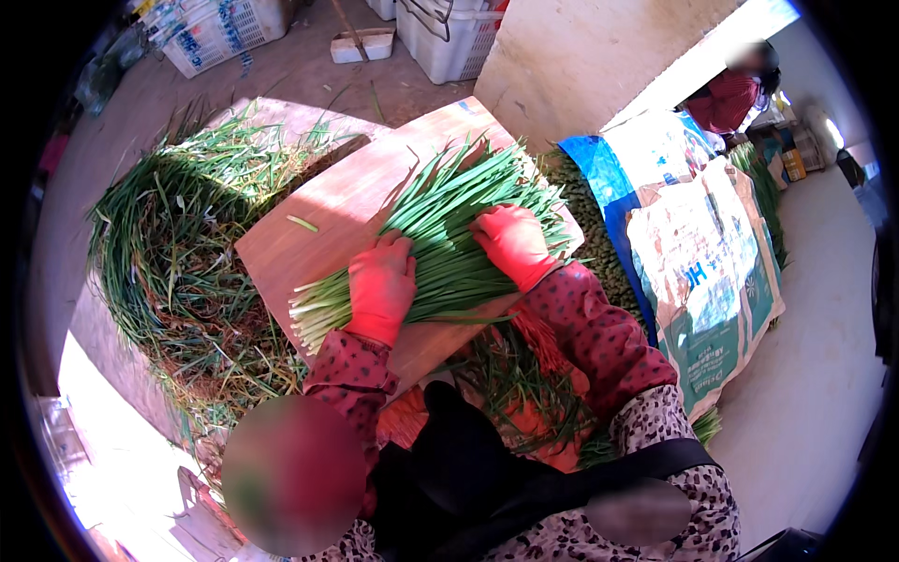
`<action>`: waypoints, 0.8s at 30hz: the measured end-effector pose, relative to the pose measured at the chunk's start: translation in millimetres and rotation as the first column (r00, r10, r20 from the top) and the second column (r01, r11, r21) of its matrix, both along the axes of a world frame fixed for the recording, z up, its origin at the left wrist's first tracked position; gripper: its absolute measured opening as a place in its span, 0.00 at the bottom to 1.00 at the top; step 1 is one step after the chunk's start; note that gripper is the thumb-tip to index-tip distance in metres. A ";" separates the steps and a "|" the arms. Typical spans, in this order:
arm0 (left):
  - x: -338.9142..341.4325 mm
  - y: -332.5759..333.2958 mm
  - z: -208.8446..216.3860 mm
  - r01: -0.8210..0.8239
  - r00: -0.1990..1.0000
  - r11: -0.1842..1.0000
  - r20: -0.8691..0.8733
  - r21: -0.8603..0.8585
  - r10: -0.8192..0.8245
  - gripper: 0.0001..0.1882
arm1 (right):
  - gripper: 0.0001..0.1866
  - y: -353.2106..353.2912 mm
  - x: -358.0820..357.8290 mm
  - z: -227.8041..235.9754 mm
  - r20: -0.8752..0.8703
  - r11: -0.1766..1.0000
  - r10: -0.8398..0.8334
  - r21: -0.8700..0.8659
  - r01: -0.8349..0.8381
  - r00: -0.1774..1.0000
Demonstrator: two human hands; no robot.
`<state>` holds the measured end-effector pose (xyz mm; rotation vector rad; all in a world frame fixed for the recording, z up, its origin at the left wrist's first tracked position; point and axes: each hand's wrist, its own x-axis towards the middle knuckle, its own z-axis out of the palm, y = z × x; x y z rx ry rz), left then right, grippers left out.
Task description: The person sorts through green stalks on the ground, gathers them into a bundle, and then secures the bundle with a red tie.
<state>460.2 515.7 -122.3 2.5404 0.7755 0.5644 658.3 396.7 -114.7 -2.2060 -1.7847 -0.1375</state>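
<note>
A thick bunch of garlic chives (449, 220) lies slantwise across a reddish wooden board (323, 248). The pale stem ends point to the lower left and the green leaf tips to the upper right. My left hand (382, 286), in an orange-red glove, is curled over the bunch close to the stem ends. Farther up, my right hand (513, 245), gloved alike, grips the leafy part with bent fingers. Some fingertips of both hands are hidden among the leaves. One short cut piece of green stalk (302, 223) lies alone on the board.
Left of the board is a large heap of loose green and brown leaves (187, 262). At right, printed sacks (702, 272) and a blue sheet (599, 183) cover more bundled greens. White crates (454, 47) and a dustpan (362, 45) stand behind. Another person (723, 101) is far right.
</note>
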 end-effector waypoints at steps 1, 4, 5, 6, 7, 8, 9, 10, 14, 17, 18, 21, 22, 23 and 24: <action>-1.4 0.7 2.4 -0.005 1.000 1.000 -0.024 0.000 0.005 0.11 | 0.07 2.4 -3.5 2.2 -0.031 1.000 -0.007 0.024 0.008 0.999; -2.7 2.4 7.2 -0.014 0.999 1.000 -0.052 -0.018 0.013 0.11 | 0.06 4.6 -9.2 12.7 -0.095 0.994 -0.003 0.104 0.013 0.995; -2.7 2.0 7.7 -0.014 0.998 0.999 -0.054 -0.029 0.012 0.11 | 0.06 5.3 -12.8 16.1 -0.093 0.997 -0.034 0.064 0.040 0.995; -3.1 1.5 6.5 -0.024 0.999 0.999 -0.036 -0.026 0.023 0.11 | 0.07 6.0 -15.1 18.0 -0.089 0.997 -0.066 0.024 0.068 0.994; -2.2 0.8 4.9 -0.032 0.999 0.999 -0.016 -0.022 0.031 0.10 | 0.07 6.5 -16.1 19.1 -0.075 0.997 -0.057 0.048 0.061 0.996; -1.2 0.1 3.4 -0.039 0.999 0.999 0.004 -0.018 0.039 0.10 | 0.07 5.2 -14.9 21.7 -0.128 0.998 -0.030 0.053 0.037 0.991; -0.2 -0.2 2.1 -0.037 0.999 0.999 0.007 -0.018 0.037 0.10 | 0.07 3.0 -12.9 25.2 -0.180 0.998 -0.003 0.060 0.014 0.984; -0.8 0.6 1.0 -0.039 0.999 0.999 0.005 -0.016 0.039 0.10 | 0.07 3.2 -13.8 30.8 -0.237 0.998 0.027 0.069 -0.011 0.971; -1.5 0.9 -0.9 -0.022 0.999 0.999 0.038 0.031 0.021 0.10 | 0.12 1.1 -8.8 50.0 -0.713 0.930 -0.362 -0.323 0.178 0.600; -1.9 -0.4 5.1 -0.029 1.000 1.000 -0.005 0.010 0.029 0.09 | 0.14 2.1 -1.8 35.6 -0.158 0.884 -0.379 -0.354 0.306 0.912; -0.5 -0.8 5.4 -0.024 1.000 1.000 0.008 0.009 0.024 0.09 | 0.12 -1.2 2.2 27.4 -0.128 0.914 -0.312 -0.309 0.261 0.941; -0.8 -2.5 2.8 -0.018 1.000 1.000 0.024 0.010 0.018 0.08 | 0.10 -3.8 3.8 21.0 -0.056 0.971 -0.126 -0.210 0.112 0.990; -1.7 -1.4 3.0 -0.017 1.000 1.000 0.024 0.019 0.017 0.08 | 0.10 -0.1 1.8 24.6 -0.018 0.963 -0.112 -0.249 0.104 0.994; -2.9 -0.6 3.2 -0.016 1.000 0.999 0.023 0.028 0.015 0.08 | 0.09 3.6 -0.1 28.9 0.019 0.953 -0.097 -0.287 0.098 0.995; -4.4 -0.2 3.4 -0.018 1.000 0.999 0.010 0.031 0.017 0.08 | 0.09 7.5 -2.4 31.5 0.056 0.941 -0.079 -0.325 0.093 0.995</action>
